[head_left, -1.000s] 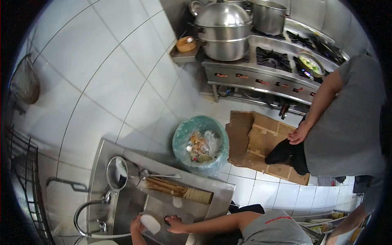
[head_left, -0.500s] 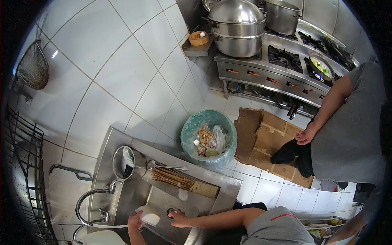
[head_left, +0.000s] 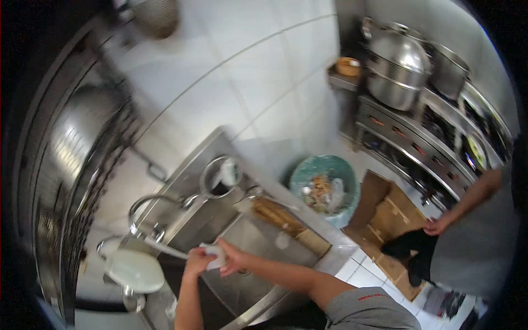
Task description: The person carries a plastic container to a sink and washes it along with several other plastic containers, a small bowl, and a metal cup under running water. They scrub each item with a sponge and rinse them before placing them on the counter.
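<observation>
My left hand [head_left: 197, 263] is closed on a small white rounded object [head_left: 214, 256] above the sink [head_left: 228, 220]. My right hand [head_left: 234, 257] grips its other side, with the fingers pressed against it. Motion blur hides the exact kind of the object. Just left of my hands, a white hose [head_left: 168, 249] runs from the tap area. A curved metal faucet [head_left: 144, 204] rises behind it. On the sink's far side lies a bundle brush of thin sticks [head_left: 280, 216], beside a metal pot [head_left: 219, 184].
A green lined bin [head_left: 297, 175] stands past the sink's end. Beyond it are flattened cardboard [head_left: 396, 214], a stove [head_left: 410, 144] with big steel pots [head_left: 399, 66], and another person [head_left: 473, 247]. A pale green basin [head_left: 135, 270] and wire rack [head_left: 118, 132] are to the left.
My right hand has moved left from the sink and now meets the white object that my left hand held. The camera view has turned left, shifting the scene rightward.
</observation>
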{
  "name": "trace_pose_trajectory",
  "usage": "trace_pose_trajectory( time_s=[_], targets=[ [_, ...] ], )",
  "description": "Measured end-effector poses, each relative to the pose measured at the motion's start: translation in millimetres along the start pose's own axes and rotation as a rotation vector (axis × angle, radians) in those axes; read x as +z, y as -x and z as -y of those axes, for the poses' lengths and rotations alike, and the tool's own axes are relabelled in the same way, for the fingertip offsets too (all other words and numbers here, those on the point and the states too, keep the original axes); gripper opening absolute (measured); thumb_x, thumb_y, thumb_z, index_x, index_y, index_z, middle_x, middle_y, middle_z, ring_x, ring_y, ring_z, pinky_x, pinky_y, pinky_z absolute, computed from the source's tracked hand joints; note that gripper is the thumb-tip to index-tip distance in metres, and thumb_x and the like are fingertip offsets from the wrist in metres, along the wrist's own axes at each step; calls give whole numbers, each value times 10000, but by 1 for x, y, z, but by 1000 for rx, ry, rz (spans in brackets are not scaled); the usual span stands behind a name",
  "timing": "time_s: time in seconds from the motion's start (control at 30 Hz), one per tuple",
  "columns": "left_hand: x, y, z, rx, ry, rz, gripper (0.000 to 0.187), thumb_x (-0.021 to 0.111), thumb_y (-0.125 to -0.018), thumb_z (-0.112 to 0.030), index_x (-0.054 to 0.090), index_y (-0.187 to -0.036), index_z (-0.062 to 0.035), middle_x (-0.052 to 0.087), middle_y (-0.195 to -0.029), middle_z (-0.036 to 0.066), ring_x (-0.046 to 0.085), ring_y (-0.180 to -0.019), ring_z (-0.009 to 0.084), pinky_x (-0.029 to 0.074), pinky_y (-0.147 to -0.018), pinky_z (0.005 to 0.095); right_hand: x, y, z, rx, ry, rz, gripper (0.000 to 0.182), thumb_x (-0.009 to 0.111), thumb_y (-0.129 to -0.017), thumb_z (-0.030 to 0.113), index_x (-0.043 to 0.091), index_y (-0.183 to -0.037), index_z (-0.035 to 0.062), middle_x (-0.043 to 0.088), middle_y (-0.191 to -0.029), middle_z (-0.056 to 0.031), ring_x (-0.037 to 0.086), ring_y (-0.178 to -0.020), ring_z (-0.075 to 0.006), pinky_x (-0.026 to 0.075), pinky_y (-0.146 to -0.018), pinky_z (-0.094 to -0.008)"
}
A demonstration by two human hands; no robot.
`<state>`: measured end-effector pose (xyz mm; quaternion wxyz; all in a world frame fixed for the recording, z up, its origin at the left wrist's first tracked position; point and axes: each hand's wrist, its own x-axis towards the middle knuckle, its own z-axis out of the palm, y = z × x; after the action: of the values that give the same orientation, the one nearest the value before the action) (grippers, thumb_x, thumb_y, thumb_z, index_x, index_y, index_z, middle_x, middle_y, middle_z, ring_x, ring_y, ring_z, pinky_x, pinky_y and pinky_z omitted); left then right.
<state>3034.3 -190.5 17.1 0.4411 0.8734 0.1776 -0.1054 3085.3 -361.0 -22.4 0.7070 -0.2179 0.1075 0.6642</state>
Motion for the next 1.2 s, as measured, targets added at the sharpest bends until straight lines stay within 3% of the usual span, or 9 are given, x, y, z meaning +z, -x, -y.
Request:
trace_pose_trajectory(
  time_s=[0.1,0.23,0.33,0.57,0.7,0.9,1.0,1.13,1.2],
  targets=[
    [18,40,-40,176,-353,-136,257,667,-669,-186,601,-820,11,606,-670,147,614,-644,260,469,-587,358,-5,-45,-1,22,67,-13,825,543,-670,693,411,-1251,123,424,-1252,-142,472,-1054,-361,371,-888,-567],
    [17,48,3,425,-547,-42,533,633,-711,-222,467,-1179,-31,497,-1177,204,496,-1080,349,412,-895,394,-17,-89,-13,-167,83,72,506,518,-799,508,568,-1087,95,605,-1035,-91,574,-942,-238,458,-834,-401],
    [0,64,-18,201,-924,-28,622,598,-739,-236,360,-1279,-42,358,-1318,188,379,-1196,354,322,-1005,385,13,-77,-16,-239,117,68,483,511,-817,478,557,-1083,78,601,-1002,-94,576,-898,-227,477,-779,-366],
    [15,40,9,194,-208,-348,202,492,-834,-123,539,-861,72,602,-772,226,603,-743,343,448,-619,396,20,-105,-19,-316,188,-40,572,519,-798,521,513,-1139,61,588,-1029,-101,564,-921,-232,449,-820,-341],
    [-8,25,18,162,-71,-408,221,536,-791,-170,615,-850,27,595,-752,245,595,-765,384,455,-650,428,54,-86,-8,-162,368,-247,605,448,-830,544,491,-1163,41,571,-1068,-130,544,-973,-295,404,-908,-377],
    [-47,30,-10,44,-126,-481,292,526,-834,-266,640,-850,2,613,-763,233,606,-773,377,480,-654,413,31,-132,20,-1427,1616,-676,453,387,-866,330,472,-1159,-4,551,-1112,-186,526,-1015,-327,384,-922,-378],
    [-48,21,2,241,-269,-491,327,496,-853,-289,636,-835,6,614,-794,238,599,-790,388,485,-676,431,67,-74,44,-665,1578,-75,352,427,-860,269,527,-1129,65,581,-1055,-77,514,-1010,-187,369,-889,-286],
    [-49,22,-4,82,-400,-543,370,434,-883,-306,623,-837,9,605,-839,240,581,-830,397,479,-708,447,82,-61,38,-692,1404,-112,314,523,-837,270,561,-996,2,592,-930,-103,518,-908,-131,395,-810,-280],
    [-49,16,13,168,-376,-631,397,403,-894,-326,617,-883,8,599,-841,248,563,-885,404,466,-759,448,97,-55,39,-669,1613,-174,395,580,-775,343,571,-955,-8,598,-914,-173,565,-882,-224,426,-775,-331]
  ],
)
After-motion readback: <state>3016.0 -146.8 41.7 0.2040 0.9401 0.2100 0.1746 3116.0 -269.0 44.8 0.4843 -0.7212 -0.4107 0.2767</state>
